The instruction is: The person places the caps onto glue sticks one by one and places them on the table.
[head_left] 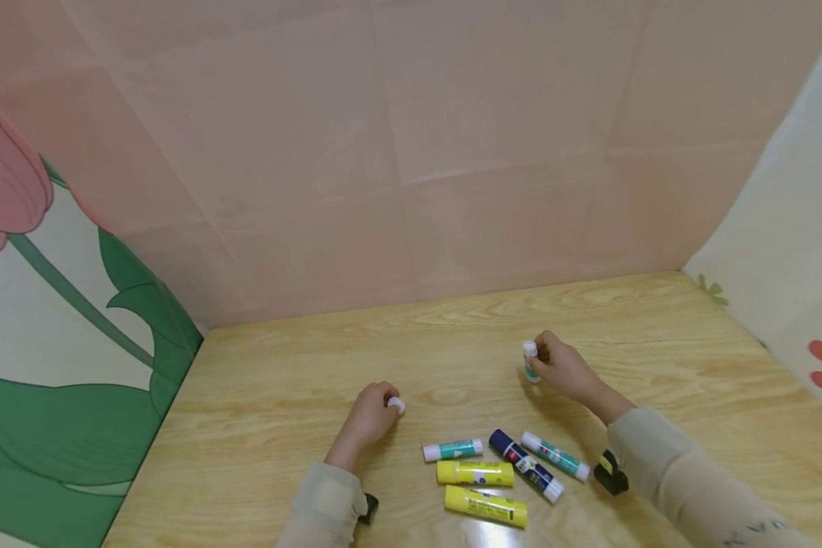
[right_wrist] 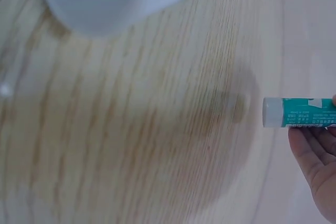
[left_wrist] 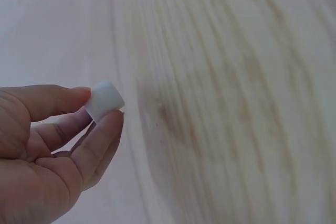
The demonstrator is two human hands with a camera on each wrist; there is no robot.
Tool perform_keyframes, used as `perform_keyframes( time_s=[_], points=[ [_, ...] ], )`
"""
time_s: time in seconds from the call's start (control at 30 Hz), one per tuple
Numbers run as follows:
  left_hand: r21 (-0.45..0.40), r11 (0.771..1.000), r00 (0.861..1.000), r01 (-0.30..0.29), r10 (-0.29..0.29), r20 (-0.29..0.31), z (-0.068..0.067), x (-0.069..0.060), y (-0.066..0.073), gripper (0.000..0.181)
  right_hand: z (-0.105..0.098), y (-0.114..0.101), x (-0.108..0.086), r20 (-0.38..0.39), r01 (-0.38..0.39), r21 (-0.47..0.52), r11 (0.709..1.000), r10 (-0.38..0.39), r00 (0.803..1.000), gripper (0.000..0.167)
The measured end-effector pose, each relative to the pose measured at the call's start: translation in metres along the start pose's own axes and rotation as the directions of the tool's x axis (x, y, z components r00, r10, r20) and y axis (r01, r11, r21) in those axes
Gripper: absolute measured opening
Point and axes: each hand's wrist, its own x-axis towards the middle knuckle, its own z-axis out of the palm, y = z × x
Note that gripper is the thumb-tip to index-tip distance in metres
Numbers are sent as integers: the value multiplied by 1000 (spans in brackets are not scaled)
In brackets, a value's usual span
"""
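My left hand (head_left: 373,415) pinches a small white cap (left_wrist: 105,99) between thumb and fingertips, above the table's middle. Farther right, my right hand (head_left: 567,371) grips a teal-and-white glue stick (head_left: 532,368), which stands roughly upright in the head view with a white top. In the right wrist view, the same glue stick (right_wrist: 307,113) shows its white end pointing left, the other end running out of frame. Whether it touches the table is unclear.
Nearer me lie two yellow glue sticks (head_left: 476,473), a dark blue one (head_left: 526,466) and two teal-and-white ones, one on the left (head_left: 454,450) and one on the right (head_left: 555,456). The wooden table (head_left: 281,365) meets a pink cloth backdrop (head_left: 397,190).
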Motion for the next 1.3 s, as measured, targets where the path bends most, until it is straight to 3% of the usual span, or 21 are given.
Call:
perform_keyframes(
  time_s=[0.23, 0.53, 0.93, 1.3],
  points=[
    [-92, 991, 995, 97, -98, -4, 1, -1, 5, 15, -3, -6, -4, 6, -6, -10, 1000, 6, 1000, 20],
    [-172, 974, 989, 146, -149, -1, 4, -3, 11, 15, -4, -14, -9, 0, 27, -28, 999, -27, 1000, 21],
    [-273, 947, 985, 171, -175, 10, 4, -3, 16, 16, -4, -35, -14, 59, 21, -4, 1000, -21, 998, 23],
    [-354, 927, 990, 126, -141, -16, 4, -6, 22, 15, 2, -41, -19, 30, 61, -15, 998, -60, 998, 18]
  ],
)
